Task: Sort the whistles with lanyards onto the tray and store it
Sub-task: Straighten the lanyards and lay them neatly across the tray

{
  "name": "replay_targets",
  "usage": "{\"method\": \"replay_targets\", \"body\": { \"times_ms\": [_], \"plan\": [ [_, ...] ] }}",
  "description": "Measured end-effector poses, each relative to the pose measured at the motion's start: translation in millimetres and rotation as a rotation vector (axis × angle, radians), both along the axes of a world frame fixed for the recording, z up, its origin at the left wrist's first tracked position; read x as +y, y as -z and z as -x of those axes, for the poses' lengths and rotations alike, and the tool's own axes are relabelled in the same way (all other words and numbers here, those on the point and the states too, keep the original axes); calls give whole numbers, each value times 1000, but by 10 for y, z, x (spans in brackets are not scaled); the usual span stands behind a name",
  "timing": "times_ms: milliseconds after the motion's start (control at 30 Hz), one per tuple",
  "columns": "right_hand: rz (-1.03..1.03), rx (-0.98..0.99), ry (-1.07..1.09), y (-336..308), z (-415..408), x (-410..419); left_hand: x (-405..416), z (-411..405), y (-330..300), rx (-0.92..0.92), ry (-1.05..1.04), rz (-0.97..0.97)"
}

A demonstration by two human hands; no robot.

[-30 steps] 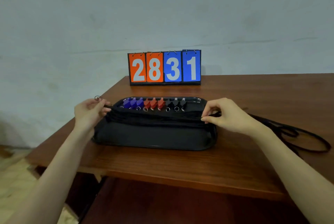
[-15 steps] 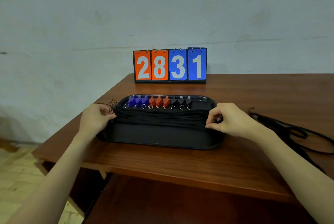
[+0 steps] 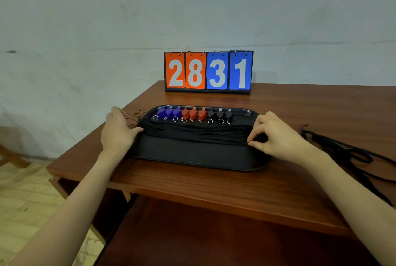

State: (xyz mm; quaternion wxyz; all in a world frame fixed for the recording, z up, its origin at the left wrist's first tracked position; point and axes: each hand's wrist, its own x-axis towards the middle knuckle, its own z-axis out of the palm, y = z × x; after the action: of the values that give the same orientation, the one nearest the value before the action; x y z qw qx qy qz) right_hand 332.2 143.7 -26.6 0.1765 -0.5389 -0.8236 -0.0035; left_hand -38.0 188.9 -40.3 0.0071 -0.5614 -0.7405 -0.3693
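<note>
Lanyards (image 3: 192, 135): limp, tangling (light) | tray (image 3: 192, 158): stiff, gripping ends | left hand (image 3: 117, 130) and right hand (image 3: 276, 135) fingers pinching cords.

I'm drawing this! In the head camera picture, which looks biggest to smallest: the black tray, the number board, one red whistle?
1. black tray
2. number board, though it sits farther back
3. red whistle

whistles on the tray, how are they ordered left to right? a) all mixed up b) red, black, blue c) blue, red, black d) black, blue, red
c: along the far side of the tray, three blue whistles sit leftmost, three red whistles in the middle and three black whistles on the right.
</note>
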Motion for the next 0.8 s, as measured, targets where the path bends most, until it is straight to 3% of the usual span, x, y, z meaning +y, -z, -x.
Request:
{"method": "replay_targets", "body": {
  "times_ms": [267,467,567,800],
  "plan": [
    [-149,125,107,-60,-165,59,-129,-666,-147,-24,253,-118],
    [-146,405,635,-148,-802,76,-61,-1450,-286,23,594,-151],
    [-69,515,784,-109,-971,69,0,-1853,-405,95,717,-177],
    [268,478,739,-130,-976,74,175,-2498,-562,203,858,-121]
  ]
}}
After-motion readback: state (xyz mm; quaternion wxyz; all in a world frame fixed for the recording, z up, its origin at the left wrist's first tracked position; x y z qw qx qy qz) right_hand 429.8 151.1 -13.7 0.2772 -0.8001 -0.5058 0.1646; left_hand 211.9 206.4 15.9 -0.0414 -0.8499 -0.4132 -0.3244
